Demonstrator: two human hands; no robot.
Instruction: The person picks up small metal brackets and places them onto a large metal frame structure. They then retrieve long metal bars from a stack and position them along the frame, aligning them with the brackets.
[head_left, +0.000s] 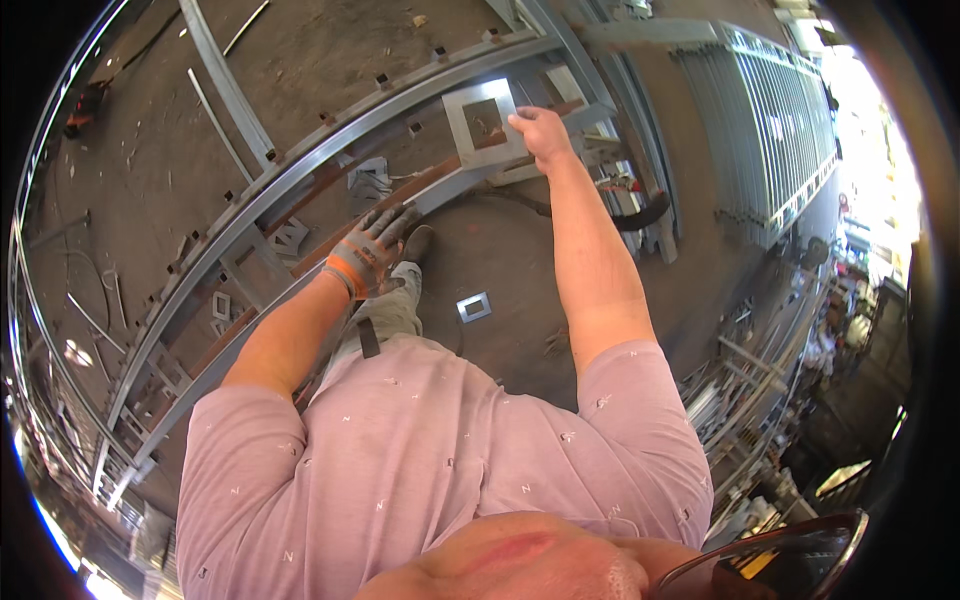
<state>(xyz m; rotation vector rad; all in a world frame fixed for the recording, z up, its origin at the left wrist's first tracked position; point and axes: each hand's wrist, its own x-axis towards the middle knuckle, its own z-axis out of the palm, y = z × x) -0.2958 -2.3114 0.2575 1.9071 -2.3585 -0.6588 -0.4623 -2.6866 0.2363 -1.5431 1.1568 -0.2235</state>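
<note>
My right hand, bare, pinches the right edge of a flat square metal plate with a square opening. This plate is over the near rail of a long metal frame, at the frame's right end. My left hand wears a grey and orange work glove. It lies palm down at the near rail with its fingers extended, and no object shows in it. Similar plates with openings are set between the rails farther left. Loose pale pieces lie inside the frame.
A smaller plate with an opening is on the floor near my feet. A dark curved hose or cable lies right of my right arm. Galvanized barred panels stand at right. Metal stock and clutter line the lower right.
</note>
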